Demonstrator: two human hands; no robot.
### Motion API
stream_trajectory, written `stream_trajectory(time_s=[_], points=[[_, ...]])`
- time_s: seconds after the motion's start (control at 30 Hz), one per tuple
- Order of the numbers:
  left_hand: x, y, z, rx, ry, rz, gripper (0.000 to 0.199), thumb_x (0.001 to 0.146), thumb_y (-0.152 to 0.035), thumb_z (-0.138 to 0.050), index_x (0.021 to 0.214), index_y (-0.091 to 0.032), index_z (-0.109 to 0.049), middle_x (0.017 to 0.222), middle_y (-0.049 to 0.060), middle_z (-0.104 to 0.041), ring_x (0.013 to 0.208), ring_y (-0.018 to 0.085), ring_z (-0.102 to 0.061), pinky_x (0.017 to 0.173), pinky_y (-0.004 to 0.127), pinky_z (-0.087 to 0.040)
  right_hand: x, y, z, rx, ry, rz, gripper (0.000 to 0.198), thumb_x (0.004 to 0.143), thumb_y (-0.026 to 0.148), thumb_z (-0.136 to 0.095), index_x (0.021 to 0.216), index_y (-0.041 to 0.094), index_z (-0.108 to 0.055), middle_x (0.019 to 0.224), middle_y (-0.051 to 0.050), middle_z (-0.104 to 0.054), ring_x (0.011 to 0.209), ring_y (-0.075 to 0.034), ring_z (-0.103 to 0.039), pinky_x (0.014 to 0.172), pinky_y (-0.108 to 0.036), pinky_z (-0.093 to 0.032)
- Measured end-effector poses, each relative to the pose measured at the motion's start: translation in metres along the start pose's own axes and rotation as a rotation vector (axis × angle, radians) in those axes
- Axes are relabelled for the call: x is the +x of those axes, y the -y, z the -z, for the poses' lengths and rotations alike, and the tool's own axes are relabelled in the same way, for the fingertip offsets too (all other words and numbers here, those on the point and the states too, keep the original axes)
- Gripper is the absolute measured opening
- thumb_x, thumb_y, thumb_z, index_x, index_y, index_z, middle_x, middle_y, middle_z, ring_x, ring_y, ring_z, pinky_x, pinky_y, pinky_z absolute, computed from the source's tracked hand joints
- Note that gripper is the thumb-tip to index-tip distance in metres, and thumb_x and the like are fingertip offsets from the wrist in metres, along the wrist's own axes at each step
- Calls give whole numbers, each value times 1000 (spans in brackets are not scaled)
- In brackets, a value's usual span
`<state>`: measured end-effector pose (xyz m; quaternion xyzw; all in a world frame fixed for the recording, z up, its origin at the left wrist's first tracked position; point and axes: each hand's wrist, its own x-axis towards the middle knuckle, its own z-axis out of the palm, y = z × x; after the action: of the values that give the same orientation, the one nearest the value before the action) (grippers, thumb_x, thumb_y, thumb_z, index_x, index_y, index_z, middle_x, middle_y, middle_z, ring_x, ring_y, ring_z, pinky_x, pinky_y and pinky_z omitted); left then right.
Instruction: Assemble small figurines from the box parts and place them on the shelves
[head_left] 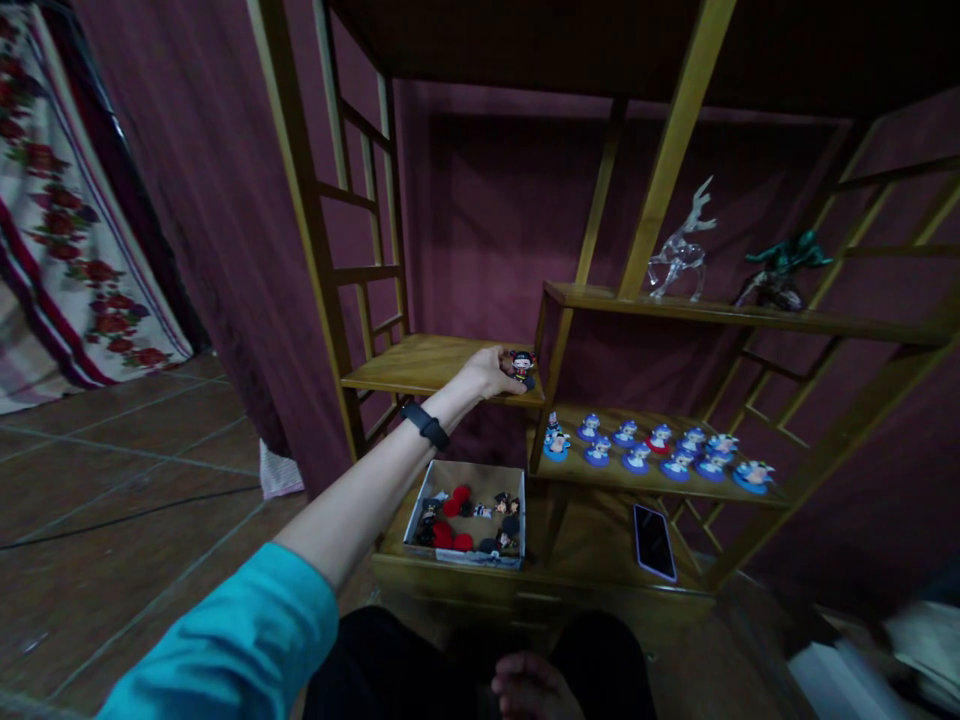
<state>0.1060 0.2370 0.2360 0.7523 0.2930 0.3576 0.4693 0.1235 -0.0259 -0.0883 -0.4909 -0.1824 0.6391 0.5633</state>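
Note:
My left hand (491, 373) reaches onto the upper left shelf (420, 358), its fingers closed around a small figurine (522, 366) with black hair, red hair ornaments and a dark outfit. The figurine is upright at the shelf's right end, near the divider. Below my forearm is an open cardboard box (487, 475) holding several loose figurines and red and dark round pieces. At the bottom edge, between my knees, my right hand (534, 686) shows in part, with loosely bent fingers and nothing visible in them.
On the lower right shelf stand several small figurines (636, 457) on blue, purple and red bases. A phone (654, 541) lies on the cabinet top. Higher up are a clear deer statue (681, 262) and a green-brown ornament (784, 272). Wooden posts and lattice (360, 200) frame the shelves.

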Motion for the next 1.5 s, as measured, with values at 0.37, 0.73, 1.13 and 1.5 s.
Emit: stream_trajectory(time_s=[0.37,0.73,1.13,1.5], points=[[-4,2,1,20,25,-53,61,38,-4,-80,94,-10,-57,61,-4,-58,60,11,-54,64,25,-43,-13,4,-7,23,-93,-9,31,49,30,-79,73,15,-67,73,-5,-67,61,-12,-58,58,-24,-44],[-12,4,4,143,-7,-155,66,47,-11,-79,108,-8,-55,75,3,-63,74,17,-60,71,29,-45,-9,2,0,-42,-90,25,30,56,31,-75,80,15,-68,78,-6,-68,68,-15,-60,63,-25,-45],[-137,67,13,317,-468,-437,35,80,-21,-51,114,-24,-56,120,4,-58,113,20,-49,99,37,-35,24,33,13,-179,-145,133,27,66,34,-68,87,16,-67,86,-7,-67,80,-18,-59,71,-29,-46],[-265,272,-28,-131,-393,451,14,68,-29,-59,80,-26,-67,90,1,-70,89,22,-64,85,36,-49,115,58,26,-812,-224,560,19,79,27,-50,90,18,-63,90,-5,-66,86,-18,-59,79,-31,-45]])
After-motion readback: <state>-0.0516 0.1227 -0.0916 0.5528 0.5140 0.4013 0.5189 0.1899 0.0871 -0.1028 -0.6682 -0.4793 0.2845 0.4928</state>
